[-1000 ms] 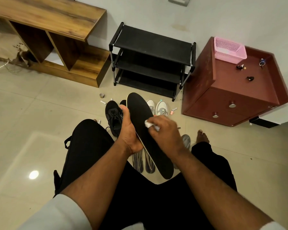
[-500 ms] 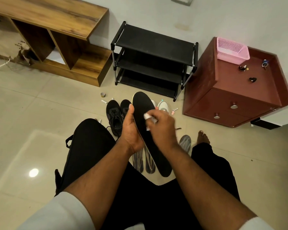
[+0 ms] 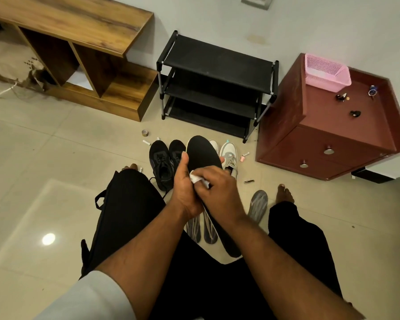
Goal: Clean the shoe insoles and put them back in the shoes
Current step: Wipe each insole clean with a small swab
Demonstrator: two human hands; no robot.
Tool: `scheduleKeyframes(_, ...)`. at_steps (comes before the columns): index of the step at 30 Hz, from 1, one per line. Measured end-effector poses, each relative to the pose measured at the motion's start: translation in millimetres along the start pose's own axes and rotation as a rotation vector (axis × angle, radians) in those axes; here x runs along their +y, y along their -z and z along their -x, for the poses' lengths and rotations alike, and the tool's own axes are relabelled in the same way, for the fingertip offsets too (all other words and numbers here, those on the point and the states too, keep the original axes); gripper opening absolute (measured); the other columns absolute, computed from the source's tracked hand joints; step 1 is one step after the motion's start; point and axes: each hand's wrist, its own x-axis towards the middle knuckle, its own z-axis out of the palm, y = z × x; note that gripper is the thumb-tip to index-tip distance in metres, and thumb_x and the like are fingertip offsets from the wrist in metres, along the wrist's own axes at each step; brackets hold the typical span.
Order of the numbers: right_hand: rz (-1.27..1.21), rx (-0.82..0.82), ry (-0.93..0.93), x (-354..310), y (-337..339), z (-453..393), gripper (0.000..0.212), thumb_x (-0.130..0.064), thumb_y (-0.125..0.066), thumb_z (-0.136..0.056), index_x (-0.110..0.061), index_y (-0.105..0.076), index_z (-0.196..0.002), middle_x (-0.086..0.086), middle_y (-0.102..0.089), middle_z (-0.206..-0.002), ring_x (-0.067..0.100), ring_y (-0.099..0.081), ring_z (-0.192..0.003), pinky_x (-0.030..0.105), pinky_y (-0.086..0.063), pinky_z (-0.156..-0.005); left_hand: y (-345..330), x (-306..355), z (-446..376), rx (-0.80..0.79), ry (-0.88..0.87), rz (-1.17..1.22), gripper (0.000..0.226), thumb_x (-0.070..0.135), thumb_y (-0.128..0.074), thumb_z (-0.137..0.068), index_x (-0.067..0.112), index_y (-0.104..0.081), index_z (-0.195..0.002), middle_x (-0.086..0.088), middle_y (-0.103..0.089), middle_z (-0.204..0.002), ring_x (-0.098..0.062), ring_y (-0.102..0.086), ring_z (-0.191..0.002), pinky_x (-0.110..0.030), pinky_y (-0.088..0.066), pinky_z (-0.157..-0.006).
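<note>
1. While seated low in frame, person's left hand [image 3: 183,192] grips black insole [image 3: 202,155] by its edge at centre; right hand [image 3: 219,188] pinches white wipe [image 3: 198,179] against it.
2. Insole matte black, pale rim, long, tilted toe-up; hands cover its middle.
3. Below it on floor: grey insoles [image 3: 258,204], partly hidden by arms.
4. Behind: black shoes [image 3: 162,160], white sneakers [image 3: 229,155].
5. Top: black rack [image 3: 217,65], red cabinet [image 3: 333,135], pink basket [image 3: 326,72], wooden shelf [image 3: 79,24] upper left.

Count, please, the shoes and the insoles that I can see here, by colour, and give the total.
Black shoes: 2
White-grey shoes: 2
Black insole, held: 1
Grey patterned insoles on the floor: 3
Total: 8
</note>
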Motion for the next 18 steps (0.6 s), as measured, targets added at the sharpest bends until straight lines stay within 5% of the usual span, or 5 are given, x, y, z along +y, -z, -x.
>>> scheduleKeyframes(4, -0.062, 0.127, -0.13, 13.6, 6.2, -16.6, 0.012, -0.012, -0.066, -0.086, -0.012, -0.071, -0.097, 0.0, -0.067, -0.091, 0.007, -0.059, -0.082, 0.014, -0.045, -0.071, 0.6, 1.7, -0.9, -0.006, -0.03, -0.018, 0.08, 0.073, -0.031, -0.09, 0.009, -0.078, -0.102, -0.016, -0.071, -0.113, -0.028, -0.069, -0.106, -0.042, -0.05, -0.091)
scheduleKeyframes(8, -0.016, 0.265, -0.234, 33.4, 21.1, -44.5, 0.011, -0.012, -0.063, -0.088, -0.009, -0.07, -0.095, 0.003, -0.068, -0.091, 0.007, -0.058, -0.08, 0.002, -0.041, -0.067, -2.1, -2.3, -1.4, 0.019, -0.022, -0.057, 0.079, 0.077, -0.032, -0.087, 0.017, -0.068, -0.124, -0.023, -0.058, -0.133, -0.038, -0.054, -0.127, -0.052, -0.047, -0.099)
scheduleKeyframes(12, -0.062, 0.161, -0.102, 12.6, 3.7, -49.0, 0.012, -0.012, -0.064, -0.087, -0.011, -0.071, -0.097, 0.0, -0.068, -0.09, 0.009, -0.061, -0.083, 0.024, -0.052, -0.075, -4.0, -3.4, -7.4, 0.048, -0.062, -0.056, 0.087, 0.082, -0.026, -0.085, 0.016, -0.073, -0.116, -0.02, -0.064, -0.127, -0.033, -0.061, -0.12, -0.046, -0.046, -0.102)
scheduleKeyframes(15, -0.094, 0.099, -0.025, 1.5, -8.1, -48.5, 0.016, -0.011, -0.065, -0.085, -0.013, -0.072, -0.099, -0.001, -0.069, -0.092, 0.007, -0.061, -0.085, 0.019, -0.051, -0.076, -4.8, 1.1, -13.9, 0.074, -0.097, -0.012, 0.084, 0.079, -0.026, -0.087, 0.015, -0.079, -0.101, -0.013, -0.072, -0.113, -0.025, -0.07, -0.104, -0.036, -0.051, -0.088)
scheduleKeyframes(18, -0.072, 0.24, -0.101, 21.0, 6.8, -74.8, 0.015, -0.012, -0.064, -0.087, -0.01, -0.07, -0.101, 0.004, -0.068, -0.096, 0.011, -0.061, -0.087, 0.012, -0.047, -0.073, -5.8, 8.3, -17.0, 0.009, -0.05, -0.098, 0.092, 0.083, -0.024, -0.082, 0.015, -0.065, -0.128, -0.019, -0.061, -0.131, -0.033, -0.059, -0.123, -0.047, -0.044, -0.103)
